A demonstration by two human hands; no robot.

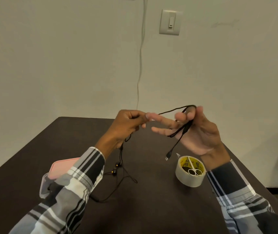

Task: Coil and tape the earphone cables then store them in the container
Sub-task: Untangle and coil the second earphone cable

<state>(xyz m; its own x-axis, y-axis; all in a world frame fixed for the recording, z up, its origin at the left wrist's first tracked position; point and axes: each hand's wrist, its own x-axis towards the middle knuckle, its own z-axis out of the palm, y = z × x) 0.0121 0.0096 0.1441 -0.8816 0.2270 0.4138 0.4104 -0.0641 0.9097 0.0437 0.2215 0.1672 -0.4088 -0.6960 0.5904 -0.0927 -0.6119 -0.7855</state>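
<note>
- The container [55, 173], a clear box with a pink lid, sat at the left on the dark surface [151, 208], partly hidden by the left sleeve.
- The left hand [126, 125] was clenched around the black earphone cable [168, 112], pinching it where the strand ran across to the other hand.
- Below that hand the cable hung slack to the surface, where the earbuds [115, 168] and a loose loop lay; it looked thin, light and limp, so it would likely tangle or spring out of a coil unless pinched at the crossing.
- The right hand [195, 130] was held palm-up with fingers spread, the cable looped over them in a few turns; whether the thumb pinned the loop I could not tell.
- The plug [168, 155] dangled free beneath that hand.
- The tape roll [189, 171] stood at the right with small scissors [193, 169] resting on top.
</note>
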